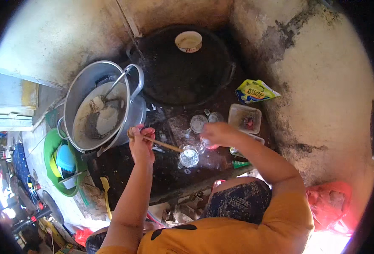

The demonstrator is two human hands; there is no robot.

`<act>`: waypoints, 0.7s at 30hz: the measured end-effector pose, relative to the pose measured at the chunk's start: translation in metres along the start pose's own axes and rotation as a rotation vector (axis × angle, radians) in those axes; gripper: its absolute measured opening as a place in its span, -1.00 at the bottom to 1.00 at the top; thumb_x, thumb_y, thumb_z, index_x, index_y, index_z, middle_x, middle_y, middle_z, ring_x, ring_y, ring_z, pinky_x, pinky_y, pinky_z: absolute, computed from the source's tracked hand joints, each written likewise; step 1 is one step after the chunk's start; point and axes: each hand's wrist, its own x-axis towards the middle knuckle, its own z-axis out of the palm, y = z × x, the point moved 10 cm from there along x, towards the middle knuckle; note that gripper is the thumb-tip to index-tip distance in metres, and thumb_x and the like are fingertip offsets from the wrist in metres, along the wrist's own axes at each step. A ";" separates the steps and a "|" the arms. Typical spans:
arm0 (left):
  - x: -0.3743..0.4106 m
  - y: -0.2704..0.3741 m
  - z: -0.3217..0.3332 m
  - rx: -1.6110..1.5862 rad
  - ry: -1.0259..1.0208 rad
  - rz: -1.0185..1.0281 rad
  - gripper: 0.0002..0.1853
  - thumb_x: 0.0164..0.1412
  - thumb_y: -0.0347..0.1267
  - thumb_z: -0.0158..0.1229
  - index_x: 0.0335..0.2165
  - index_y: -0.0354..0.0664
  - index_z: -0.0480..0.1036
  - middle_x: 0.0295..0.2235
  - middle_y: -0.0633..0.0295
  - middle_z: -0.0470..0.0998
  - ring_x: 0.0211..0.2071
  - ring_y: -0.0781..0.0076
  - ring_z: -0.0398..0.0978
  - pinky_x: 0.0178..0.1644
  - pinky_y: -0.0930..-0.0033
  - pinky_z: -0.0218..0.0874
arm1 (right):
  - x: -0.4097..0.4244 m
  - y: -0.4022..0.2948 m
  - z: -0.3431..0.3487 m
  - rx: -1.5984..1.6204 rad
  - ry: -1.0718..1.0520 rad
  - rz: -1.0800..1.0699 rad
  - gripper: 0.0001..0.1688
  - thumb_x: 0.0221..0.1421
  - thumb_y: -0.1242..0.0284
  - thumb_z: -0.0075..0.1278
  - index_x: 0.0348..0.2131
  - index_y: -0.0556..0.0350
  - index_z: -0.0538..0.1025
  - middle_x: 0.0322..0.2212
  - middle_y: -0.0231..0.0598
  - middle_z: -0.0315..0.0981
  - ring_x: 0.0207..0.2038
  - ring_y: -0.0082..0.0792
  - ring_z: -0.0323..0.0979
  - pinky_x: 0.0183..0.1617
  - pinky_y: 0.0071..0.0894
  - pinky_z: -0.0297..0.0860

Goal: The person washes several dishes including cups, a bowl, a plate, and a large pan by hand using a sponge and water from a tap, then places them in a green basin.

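My left hand is closed around one end of a thin wooden stick, beside the large metal pot. The stick's far end reaches the rim of a glass mug. At another glass, my right hand has its fingers on a small clear glass; the hand hides part of it, and whether it grips the glass is not plain. Just beyond stand two more glass mugs, one left of the other.
A metal pot with a ladle stands left, near a green basin of dishes. Behind lies a large dark pan with an enamel bowl. A plastic tub and a soap pouch sit right, near the wall.
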 end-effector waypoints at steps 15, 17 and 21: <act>0.051 -0.057 0.012 0.702 -0.288 -0.216 -0.73 0.21 -0.36 -0.17 -0.17 -0.27 0.29 -0.22 0.13 0.40 -0.23 0.45 0.38 -0.16 0.46 0.19 | 0.168 0.077 -0.189 -0.469 0.966 0.226 -0.66 0.03 0.26 -0.14 -0.28 0.13 0.44 -0.30 -0.06 0.41 -0.26 -0.12 0.40 -0.14 -0.22 0.29; 0.059 -0.063 0.012 0.722 -0.216 -0.330 -0.73 0.20 -0.37 -0.17 -0.16 -0.26 0.28 -0.22 0.14 0.41 -0.23 0.44 0.37 -0.16 0.45 0.20 | 0.198 0.081 -0.124 -0.262 0.447 0.343 -0.60 0.03 0.22 -0.17 -0.29 0.17 0.45 -0.34 -0.04 0.43 -0.26 -0.09 0.40 -0.13 -0.21 0.27; 0.089 -0.094 0.016 0.689 -0.294 -0.305 -0.72 0.19 -0.31 -0.16 -0.17 -0.22 0.30 -0.25 0.17 0.42 -0.25 0.44 0.38 -0.20 0.42 0.23 | 0.196 0.012 -0.012 1.169 -0.298 0.137 -0.54 0.03 0.15 -0.25 -0.33 0.14 0.47 -0.40 -0.13 0.45 -0.29 -0.24 0.41 -0.19 -0.31 0.30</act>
